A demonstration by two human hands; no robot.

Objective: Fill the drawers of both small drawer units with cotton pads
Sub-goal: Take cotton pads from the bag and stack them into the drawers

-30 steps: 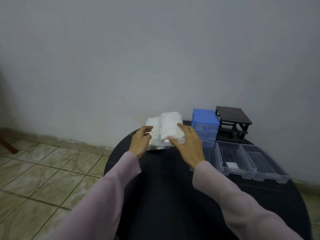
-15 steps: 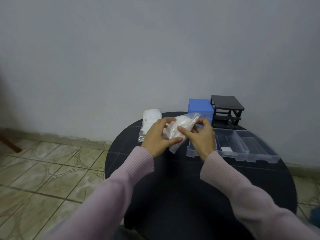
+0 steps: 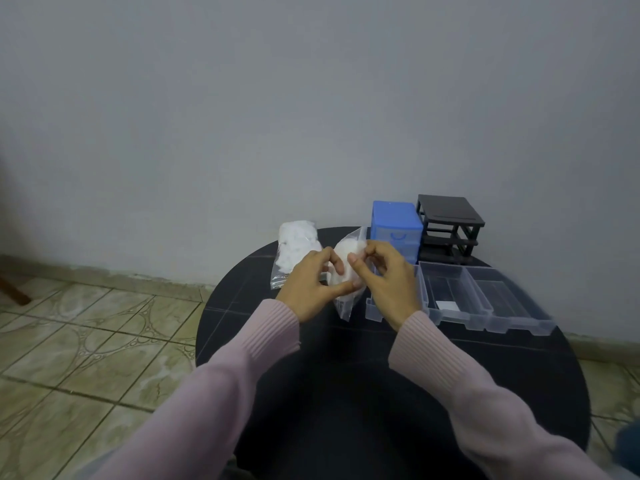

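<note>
head view: since a second ago the bag of cotton pads (image 3: 347, 271) was lifted off the table (image 3: 381, 375); left hand (image 3: 311, 282) and right hand (image 3: 388, 285) pinch it at centre. clear drawers (image 3: 460, 296) at 3 o'clock wait unfilled; opening judged next.

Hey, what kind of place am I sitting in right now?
Probably a room at home, though that is not certain: a small round black table stands against a plain grey wall, on a patterned tile floor.
</note>
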